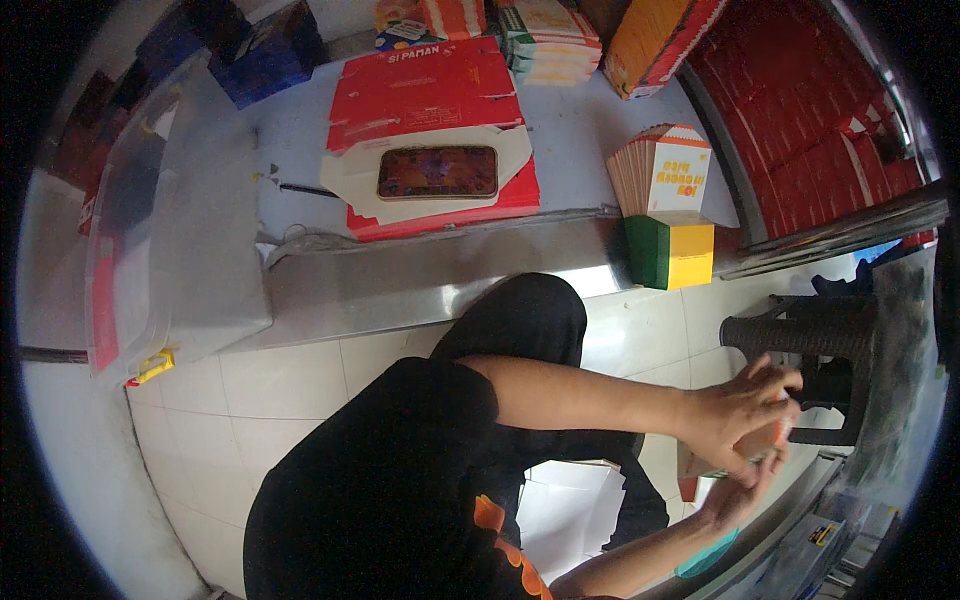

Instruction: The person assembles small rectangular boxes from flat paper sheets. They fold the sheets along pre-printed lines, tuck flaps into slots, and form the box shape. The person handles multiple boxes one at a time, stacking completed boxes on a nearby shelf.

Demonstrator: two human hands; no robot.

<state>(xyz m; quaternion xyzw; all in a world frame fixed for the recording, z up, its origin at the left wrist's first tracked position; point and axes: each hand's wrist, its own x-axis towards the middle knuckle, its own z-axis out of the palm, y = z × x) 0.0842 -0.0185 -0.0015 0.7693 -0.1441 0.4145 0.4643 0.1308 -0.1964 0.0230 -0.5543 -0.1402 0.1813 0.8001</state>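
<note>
Off to the right, my left hand [735, 415] lies over a small cardboard carton [768, 440] with its fingers bent and partly spread across it. My right hand [748, 490] grips the carton from below, its fingers at the near side. The hands hide most of the carton; a plain panel and an orange-and-white corner show. White cardboard pieces [568, 515] lie by my lap, between my legs. At the platform's edge, a row of nested printed cartons [672, 178] leans behind a green and yellow box [685, 252].
On the platform [285, 130], a phone [437, 172] rests on flat red cartons [425, 95]. A translucent plastic bin [190, 200] stands left. More printed cartons [550, 40] are at the back, stacked red boxes [790, 110] at far right. A dark stool [800, 345] stands beyond my hands.
</note>
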